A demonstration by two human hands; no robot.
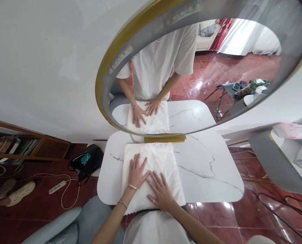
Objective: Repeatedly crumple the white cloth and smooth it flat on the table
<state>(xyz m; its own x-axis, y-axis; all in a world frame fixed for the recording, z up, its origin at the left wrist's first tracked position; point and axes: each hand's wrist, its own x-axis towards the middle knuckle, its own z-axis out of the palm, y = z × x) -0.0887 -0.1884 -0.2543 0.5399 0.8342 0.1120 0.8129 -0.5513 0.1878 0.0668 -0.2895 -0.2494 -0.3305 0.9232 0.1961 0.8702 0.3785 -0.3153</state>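
Observation:
A white cloth (163, 157) with a scalloped edge lies spread on the white marble-patterned table (204, 166), its near end hanging over the front edge. My left hand (137, 173) rests flat on the cloth with its fingers apart; two bracelets circle that wrist. Beside it, my right hand (161, 191) also presses flat, fingers spread, with a ring on one finger. The two hands nearly touch at the left thumb and right fingertips. Neither holds anything. Small wrinkles show in the cloth to the right of my right hand.
A gold-framed round mirror (98, 84) stands at the table's back, reflecting my torso and hands. On the red tiled floor to the left are a black bag (91, 159), a power strip (57, 187) and another person's clog (22, 194). A grey chair (270, 166) stands right.

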